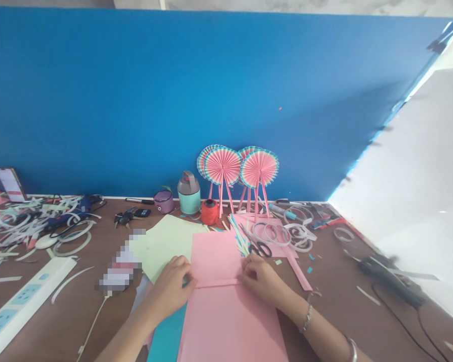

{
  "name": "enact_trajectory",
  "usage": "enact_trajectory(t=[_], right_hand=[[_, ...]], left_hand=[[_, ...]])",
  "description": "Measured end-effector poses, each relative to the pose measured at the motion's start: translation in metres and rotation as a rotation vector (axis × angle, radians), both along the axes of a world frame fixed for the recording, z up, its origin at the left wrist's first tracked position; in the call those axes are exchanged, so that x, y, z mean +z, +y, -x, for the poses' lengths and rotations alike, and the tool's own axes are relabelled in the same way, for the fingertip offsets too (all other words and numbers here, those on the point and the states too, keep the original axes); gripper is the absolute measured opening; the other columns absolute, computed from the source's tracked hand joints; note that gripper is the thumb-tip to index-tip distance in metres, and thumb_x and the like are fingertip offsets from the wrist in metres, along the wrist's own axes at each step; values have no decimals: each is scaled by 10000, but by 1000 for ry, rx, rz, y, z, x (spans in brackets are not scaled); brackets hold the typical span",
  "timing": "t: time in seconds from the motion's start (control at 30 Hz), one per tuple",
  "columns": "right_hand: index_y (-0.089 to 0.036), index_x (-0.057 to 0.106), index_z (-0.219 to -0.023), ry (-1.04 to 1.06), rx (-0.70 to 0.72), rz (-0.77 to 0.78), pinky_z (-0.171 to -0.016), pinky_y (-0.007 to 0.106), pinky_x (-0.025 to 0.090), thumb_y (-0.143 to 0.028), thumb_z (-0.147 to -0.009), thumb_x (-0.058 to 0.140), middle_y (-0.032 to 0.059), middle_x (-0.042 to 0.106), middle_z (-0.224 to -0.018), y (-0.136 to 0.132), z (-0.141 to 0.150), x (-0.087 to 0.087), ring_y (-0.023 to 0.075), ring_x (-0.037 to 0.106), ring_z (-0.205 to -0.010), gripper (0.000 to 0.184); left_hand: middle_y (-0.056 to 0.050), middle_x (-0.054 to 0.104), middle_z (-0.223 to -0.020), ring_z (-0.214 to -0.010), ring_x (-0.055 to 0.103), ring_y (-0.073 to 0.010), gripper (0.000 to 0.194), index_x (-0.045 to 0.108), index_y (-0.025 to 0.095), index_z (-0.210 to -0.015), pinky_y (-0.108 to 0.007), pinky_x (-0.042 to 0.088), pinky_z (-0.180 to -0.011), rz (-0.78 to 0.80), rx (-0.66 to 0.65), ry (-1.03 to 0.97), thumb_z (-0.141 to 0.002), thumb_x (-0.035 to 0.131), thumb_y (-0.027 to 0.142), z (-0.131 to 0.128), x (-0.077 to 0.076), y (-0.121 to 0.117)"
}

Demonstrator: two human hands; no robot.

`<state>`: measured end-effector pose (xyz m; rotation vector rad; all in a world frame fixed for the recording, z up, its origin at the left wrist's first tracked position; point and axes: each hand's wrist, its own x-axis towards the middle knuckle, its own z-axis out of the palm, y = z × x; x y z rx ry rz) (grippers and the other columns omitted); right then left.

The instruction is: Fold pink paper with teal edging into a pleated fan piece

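A pink paper sheet [215, 254] lies in front of me, with a narrow folded band [218, 283] running across its lower edge. My left hand [175, 276] is closed on the band's left end, fingers curled in. At the right end, my right hand [258, 275] pinches the same paper, its fingertips partly hidden. Beneath is more pink paper [232, 324], with teal paper [168, 334] showing along its left side. Pale green paper [169, 236] lies beyond my left hand. Black-handled scissors [260, 249] rest just past my right hand.
Several pink paper fans [222, 166] stand against the blue partition [136, 100]. A teal-and-grey bottle [189, 196] and red twine spool [210, 213] stand nearby. A power strip [26, 301] and tangled paper strips lie left; a glue gun [392, 281] with a cord lies right.
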<state>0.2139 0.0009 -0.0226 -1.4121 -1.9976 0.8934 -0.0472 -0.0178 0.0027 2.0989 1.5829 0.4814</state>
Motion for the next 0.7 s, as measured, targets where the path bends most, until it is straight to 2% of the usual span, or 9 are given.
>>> enact_trajectory(t=[0.4,0.7], right_hand=[[-176,424,-491,-33,-36,50,-685,280,418,-104,-681,581,32,537,-767,2,2,2,154,532,-731,257],[-185,405,-500,-64,-28,-14,-685,297,439,-138,-708,557,33,531,-786,2,1,-2,161,527,-739,261]], left_hand=[[-20,544,-807,-843,513,-194,133,497,207,-646,-324,396,-744,-9,-2,34,-776,478,185,0,-3,1],[-25,535,-811,-836,509,-198,152,491,204,-640,-327,393,-727,-19,-18,83,-784,454,174,-2,4,0]])
